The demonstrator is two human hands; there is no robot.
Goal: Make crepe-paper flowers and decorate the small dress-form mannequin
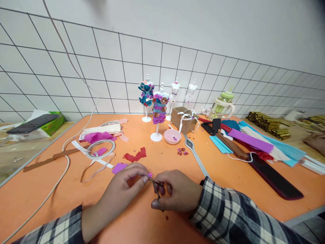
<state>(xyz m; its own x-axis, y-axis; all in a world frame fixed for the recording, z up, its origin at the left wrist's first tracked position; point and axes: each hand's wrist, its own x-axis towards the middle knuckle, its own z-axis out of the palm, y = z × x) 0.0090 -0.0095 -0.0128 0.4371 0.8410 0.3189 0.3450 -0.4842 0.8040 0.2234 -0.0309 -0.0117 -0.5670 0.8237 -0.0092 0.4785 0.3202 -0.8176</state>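
While the left hand (128, 184) pinches a purple bit (150, 175) between thumb and forefinger, the right hand (180, 189) grips scissors (159, 200), thumb at one loop, with the blades pointing at that bit; whether they touch it I cannot tell. Both hands are close together above the orange table (76, 210), the bit lying between them at the left fingertips. Just beyond the left hand are a purple sheet (119, 168) and red scraps (135, 155); farther to its left lies a tape roll (113, 146). Beyond the right hand sit small flowers (182, 151), and past these a pink bowl (172, 137) with bits inside. Farther ahead of both hands, a figure (159, 108) in purple, blue and brown stands upright beside the bowl, with a box (184, 123) behind the bowl.
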